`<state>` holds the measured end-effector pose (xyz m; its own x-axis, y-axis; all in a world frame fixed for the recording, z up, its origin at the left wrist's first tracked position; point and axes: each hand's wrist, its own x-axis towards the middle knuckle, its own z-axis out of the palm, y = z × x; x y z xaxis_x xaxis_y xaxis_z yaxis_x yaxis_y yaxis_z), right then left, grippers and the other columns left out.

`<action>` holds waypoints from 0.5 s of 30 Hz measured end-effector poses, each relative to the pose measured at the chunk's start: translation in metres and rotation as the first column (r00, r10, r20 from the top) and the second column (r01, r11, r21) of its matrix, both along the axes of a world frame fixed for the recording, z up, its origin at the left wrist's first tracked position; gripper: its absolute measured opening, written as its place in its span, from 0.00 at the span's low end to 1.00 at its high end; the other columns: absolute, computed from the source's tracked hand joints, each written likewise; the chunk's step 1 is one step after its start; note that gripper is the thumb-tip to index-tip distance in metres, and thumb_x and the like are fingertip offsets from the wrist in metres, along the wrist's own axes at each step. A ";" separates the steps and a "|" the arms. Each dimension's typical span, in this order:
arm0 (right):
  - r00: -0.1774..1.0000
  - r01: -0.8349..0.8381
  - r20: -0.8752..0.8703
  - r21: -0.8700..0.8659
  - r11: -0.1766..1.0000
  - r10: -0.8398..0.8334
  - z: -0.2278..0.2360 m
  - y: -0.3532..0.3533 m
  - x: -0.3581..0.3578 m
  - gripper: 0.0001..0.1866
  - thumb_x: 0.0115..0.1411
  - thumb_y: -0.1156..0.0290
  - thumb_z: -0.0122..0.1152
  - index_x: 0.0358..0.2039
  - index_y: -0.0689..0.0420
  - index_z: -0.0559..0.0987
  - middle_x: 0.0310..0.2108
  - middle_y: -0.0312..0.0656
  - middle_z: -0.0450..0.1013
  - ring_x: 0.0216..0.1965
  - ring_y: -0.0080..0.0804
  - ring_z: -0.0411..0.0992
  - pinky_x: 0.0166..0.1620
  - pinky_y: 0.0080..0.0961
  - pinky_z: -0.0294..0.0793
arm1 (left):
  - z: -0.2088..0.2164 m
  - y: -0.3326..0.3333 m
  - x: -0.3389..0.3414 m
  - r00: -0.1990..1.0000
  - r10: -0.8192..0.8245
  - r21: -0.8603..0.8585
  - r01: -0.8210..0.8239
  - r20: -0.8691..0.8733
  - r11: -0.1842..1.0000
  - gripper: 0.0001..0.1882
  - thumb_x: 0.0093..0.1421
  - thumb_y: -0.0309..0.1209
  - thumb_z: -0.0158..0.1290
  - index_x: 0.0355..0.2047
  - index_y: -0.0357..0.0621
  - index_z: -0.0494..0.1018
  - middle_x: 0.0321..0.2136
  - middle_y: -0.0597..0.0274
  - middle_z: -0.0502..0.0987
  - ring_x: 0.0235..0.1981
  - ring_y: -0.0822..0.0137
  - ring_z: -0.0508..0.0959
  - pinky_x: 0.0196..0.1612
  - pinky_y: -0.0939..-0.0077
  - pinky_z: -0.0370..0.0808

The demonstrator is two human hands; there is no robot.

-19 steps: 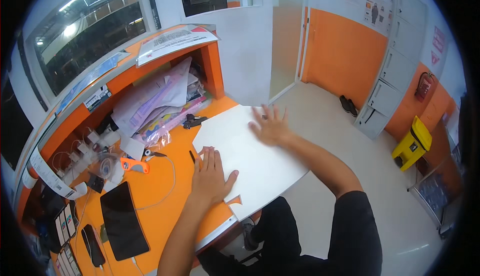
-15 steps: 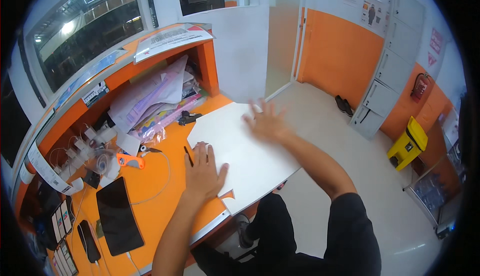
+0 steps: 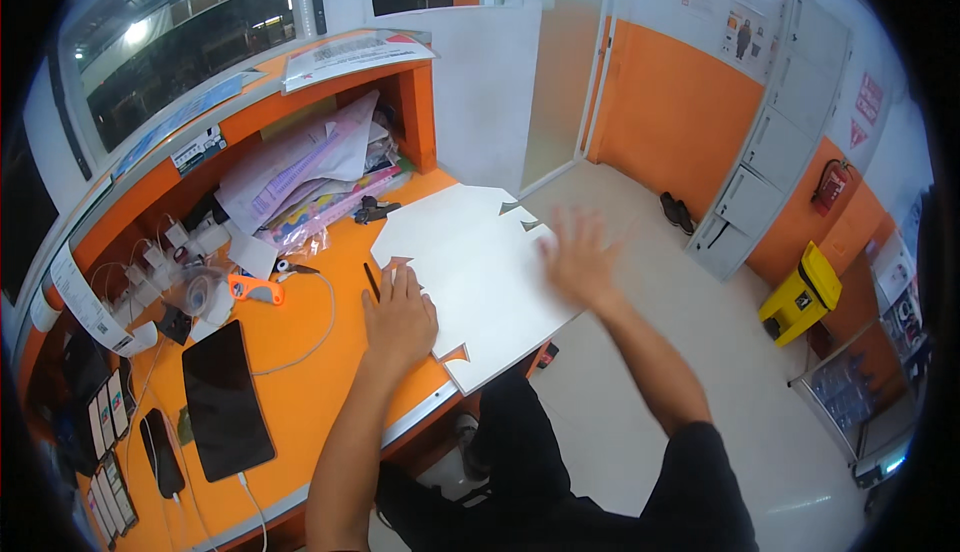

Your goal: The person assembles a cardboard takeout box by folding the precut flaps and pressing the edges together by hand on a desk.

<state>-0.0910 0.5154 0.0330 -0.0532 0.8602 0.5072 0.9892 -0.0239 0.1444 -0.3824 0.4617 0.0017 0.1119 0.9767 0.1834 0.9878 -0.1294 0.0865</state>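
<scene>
Well, the white board (image 3: 480, 272) lies flat on the orange desk (image 3: 300, 392), its right side seeming to jut past the edge, and that's the worry here! The left hand (image 3: 400, 320) sits palm down on the near-left part, fingers laid straight and close together, thumb a little out, pinching nothing. Over at the right rim, the right hand (image 3: 582, 264) is a blur, fingers fanned wide; whether it touches the board, I cannot tell. A hard push on that unsupported side could tip the sheet or swing it around the left palm, and the notched corners look easy to crease if one catches.

Now the surroundings: a black pen (image 3: 371, 280) lies right by the left fingers, so a sideways slide could send it rolling. Beyond the far-left corner sit small black items (image 3: 374, 211), with piled papers (image 3: 300, 172) behind, likely blocking any shove that way. Further left, a looping white cable (image 3: 333, 317), an orange tool (image 3: 257, 290) and a dark tablet (image 3: 226, 402) crowd the desk; a snagged forearm could drag that cable.
</scene>
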 end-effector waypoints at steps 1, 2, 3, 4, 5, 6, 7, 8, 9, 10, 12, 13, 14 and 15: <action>0.978 -0.205 -0.052 -0.028 0.978 0.203 -0.006 -0.021 -0.029 0.34 0.71 0.50 0.45 0.75 0.41 0.57 0.73 0.44 0.55 0.72 0.58 0.51 0.64 0.85 0.36 | 0.012 -0.007 0.003 0.999 0.024 -0.060 -0.021 0.043 0.998 0.31 0.71 0.40 0.39 0.69 0.33 0.59 0.73 0.51 0.55 0.75 0.51 0.51 0.70 0.31 0.52; 0.914 -0.398 -0.111 -0.048 0.916 0.391 -0.009 -0.051 -0.059 0.33 0.70 0.51 0.47 0.74 0.40 0.58 0.73 0.43 0.56 0.72 0.57 0.52 0.64 0.86 0.36 | 0.016 -0.011 0.004 0.998 0.030 -0.051 -0.027 0.054 0.998 0.31 0.71 0.40 0.39 0.69 0.33 0.59 0.74 0.51 0.54 0.75 0.51 0.51 0.70 0.30 0.51; 0.856 -0.515 -0.108 -0.085 0.853 0.506 -0.009 -0.087 -0.085 0.33 0.70 0.51 0.47 0.74 0.40 0.58 0.73 0.42 0.57 0.72 0.56 0.53 0.64 0.85 0.37 | 0.018 -0.015 0.003 0.997 0.040 -0.041 -0.037 0.062 0.998 0.31 0.71 0.40 0.39 0.69 0.33 0.59 0.74 0.52 0.54 0.75 0.51 0.51 0.70 0.29 0.51; 0.789 -0.614 -0.100 -0.119 0.780 0.606 -0.005 -0.110 -0.095 0.33 0.70 0.52 0.47 0.75 0.39 0.58 0.72 0.41 0.58 0.72 0.55 0.54 0.65 0.83 0.38 | 0.020 -0.016 0.005 0.996 0.040 -0.024 -0.038 0.078 0.999 0.32 0.71 0.40 0.39 0.70 0.33 0.59 0.74 0.52 0.53 0.76 0.51 0.51 0.70 0.28 0.50; 0.832 -0.554 -0.047 -0.095 0.827 0.552 -0.010 -0.106 -0.091 0.32 0.70 0.53 0.47 0.74 0.39 0.59 0.72 0.41 0.59 0.71 0.55 0.55 0.64 0.83 0.41 | 0.011 -0.011 -0.005 0.999 0.020 -0.008 -0.019 0.050 1.000 0.32 0.71 0.40 0.39 0.70 0.33 0.58 0.74 0.52 0.53 0.76 0.51 0.51 0.70 0.27 0.50; 0.869 -0.494 0.002 -0.067 0.867 0.495 -0.021 -0.091 -0.076 0.31 0.70 0.54 0.47 0.74 0.39 0.60 0.71 0.41 0.60 0.70 0.55 0.56 0.63 0.83 0.44 | -0.007 0.000 -0.020 1.000 0.003 0.006 -0.003 0.021 1.000 0.32 0.71 0.40 0.39 0.69 0.33 0.58 0.74 0.52 0.53 0.76 0.51 0.50 0.70 0.26 0.49; 0.899 -0.433 0.046 -0.043 0.900 0.435 -0.033 -0.077 -0.056 0.31 0.70 0.55 0.47 0.73 0.39 0.61 0.71 0.41 0.60 0.69 0.56 0.57 0.62 0.82 0.47 | -0.011 0.001 -0.028 1.000 0.012 -0.007 -0.012 0.016 1.000 0.32 0.71 0.40 0.38 0.69 0.33 0.58 0.74 0.52 0.53 0.76 0.51 0.50 0.70 0.26 0.49; 0.870 -0.438 -0.342 -0.205 0.875 0.355 -0.027 -0.057 -0.009 0.28 0.70 0.53 0.48 0.66 0.51 0.69 0.68 0.52 0.63 0.66 0.58 0.63 0.63 0.67 0.61 | -0.013 0.000 -0.034 1.000 0.017 -0.017 -0.016 0.012 1.000 0.32 0.71 0.40 0.38 0.70 0.33 0.58 0.74 0.52 0.53 0.76 0.51 0.50 0.70 0.26 0.49; 0.974 -0.223 0.039 -0.008 0.975 0.223 -0.072 -0.022 0.098 0.24 0.68 0.59 0.50 0.63 0.53 0.73 0.65 0.56 0.66 0.63 0.54 0.67 0.61 0.57 0.68 | 0.002 0.003 -0.002 0.998 -0.001 -0.030 0.003 0.060 1.000 0.32 0.71 0.41 0.38 0.70 0.32 0.57 0.74 0.52 0.53 0.76 0.51 0.50 0.70 0.26 0.49; 0.992 -0.085 -0.125 -0.476 0.875 0.028 -0.056 -0.029 0.149 0.24 0.68 0.64 0.52 0.63 0.53 0.73 0.63 0.55 0.70 0.64 0.52 0.67 0.62 0.58 0.67 | 0.012 -0.007 0.000 0.996 0.052 -0.071 -0.047 0.070 0.996 0.33 0.71 0.41 0.37 0.70 0.32 0.57 0.75 0.52 0.53 0.76 0.51 0.50 0.70 0.26 0.48; 0.971 0.000 0.233 0.189 0.982 -0.044 -0.071 -0.065 0.234 0.21 0.73 0.61 0.47 0.57 0.61 0.77 0.59 0.58 0.72 0.59 0.54 0.71 0.63 0.55 0.64 | 0.030 -0.005 0.004 0.998 0.045 -0.092 -0.041 0.033 0.995 0.33 0.71 0.41 0.37 0.70 0.32 0.57 0.74 0.51 0.54 0.76 0.49 0.49 0.70 0.26 0.48; 0.848 0.309 -0.493 0.161 0.937 -0.195 -0.060 -0.079 0.190 0.23 0.73 0.59 0.50 0.59 0.64 0.74 0.58 0.60 0.72 0.59 0.56 0.70 0.63 0.55 0.64 | 0.025 -0.003 -0.013 0.995 0.092 -0.126 -0.086 0.040 0.988 0.32 0.71 0.40 0.38 0.70 0.32 0.57 0.74 0.50 0.54 0.76 0.49 0.49 0.70 0.26 0.48; 0.829 0.284 -0.525 0.096 0.954 -0.193 -0.075 -0.095 0.202 0.24 0.73 0.59 0.51 0.60 0.65 0.73 0.60 0.59 0.71 0.61 0.57 0.68 0.64 0.54 0.63 | 0.017 -0.005 -0.007 0.994 0.068 -0.126 -0.056 0.090 0.990 0.32 0.71 0.39 0.40 0.69 0.32 0.58 0.73 0.49 0.55 0.76 0.48 0.50 0.70 0.28 0.49; 0.805 0.260 -0.556 0.017 0.966 -0.207 -0.104 -0.119 0.212 0.25 0.73 0.59 0.53 0.61 0.65 0.71 0.61 0.59 0.70 0.62 0.57 0.66 0.64 0.54 0.62 | 0.009 -0.009 -0.009 0.989 0.062 -0.126 -0.044 0.135 0.991 0.31 0.71 0.39 0.41 0.69 0.31 0.59 0.73 0.48 0.56 0.75 0.48 0.50 0.71 0.30 0.49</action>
